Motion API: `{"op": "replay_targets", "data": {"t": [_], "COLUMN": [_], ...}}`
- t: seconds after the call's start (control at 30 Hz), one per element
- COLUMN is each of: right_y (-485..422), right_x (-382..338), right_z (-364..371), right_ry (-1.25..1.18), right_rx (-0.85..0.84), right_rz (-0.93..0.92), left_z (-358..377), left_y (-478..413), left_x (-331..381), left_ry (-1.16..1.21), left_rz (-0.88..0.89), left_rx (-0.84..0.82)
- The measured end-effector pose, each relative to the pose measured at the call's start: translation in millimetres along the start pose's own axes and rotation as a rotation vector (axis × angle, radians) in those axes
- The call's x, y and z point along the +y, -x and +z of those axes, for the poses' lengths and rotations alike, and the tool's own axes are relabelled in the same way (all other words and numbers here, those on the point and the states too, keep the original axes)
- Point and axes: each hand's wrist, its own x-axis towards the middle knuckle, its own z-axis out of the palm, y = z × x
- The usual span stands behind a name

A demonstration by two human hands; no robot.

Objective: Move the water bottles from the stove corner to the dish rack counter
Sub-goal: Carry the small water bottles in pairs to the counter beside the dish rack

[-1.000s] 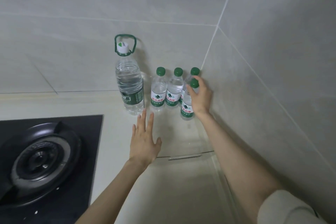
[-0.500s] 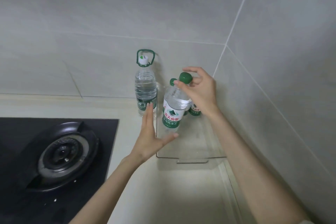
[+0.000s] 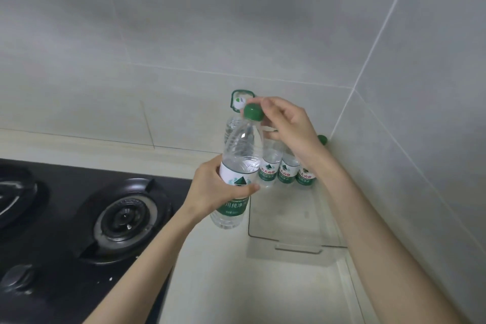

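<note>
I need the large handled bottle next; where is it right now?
Head view, centre: the large handled bottle stands against the back wall, mostly hidden behind the raised small bottle, just left of the three standing small bottles.

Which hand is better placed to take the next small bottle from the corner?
Probably right. The left hand grips the lifted bottle round its label; the right hand, pinching only its neck, is above the three standing bottles.

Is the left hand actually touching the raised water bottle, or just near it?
Touching. The head view shows the left hand curled round the raised bottle at its label.
</note>
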Motion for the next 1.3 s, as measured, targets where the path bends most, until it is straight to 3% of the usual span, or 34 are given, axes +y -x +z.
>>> {"op": "replay_targets", "data": {"t": [0.1,0.2,0.37,0.67,0.83,0.93,1.3], "right_y": [-18.0,-39.5,-61.4,-74.2,-74.8,-70.2,-34.4], "right_x": [31.1,80.7,148.3,207.3,207.5,194.1,58.7], "right_z": [-15.7,-34.9,-41.0,-35.9,-31.8,-29.0,-1.3], "right_ry": [0.043,0.256,0.529,0.509,0.469,0.406,0.212], "right_rx": [0.123,0.308,0.306,0.386,0.366,0.439,0.457], "right_rz": [0.086,0.219,0.353,0.175,0.095,0.056,-0.295], "left_z": [-6.7,-14.0,-21.8,-27.2,-33.8,-38.3,-49.9], "left_y": [-0.9,-2.8,-7.9,-15.3,-12.9,-10.5,24.4], "left_x": [-7.1,-13.3,-23.2,-51.9,-54.0,-52.0,-17.8], "left_ry": [-0.019,-0.040,-0.047,-0.095,-0.035,-0.001,0.102], "left_rz": [-0.038,-0.067,-0.137,-0.269,-0.289,-0.275,-0.167], "left_rx": [0.044,0.069,0.096,0.147,0.147,0.147,0.203]}}
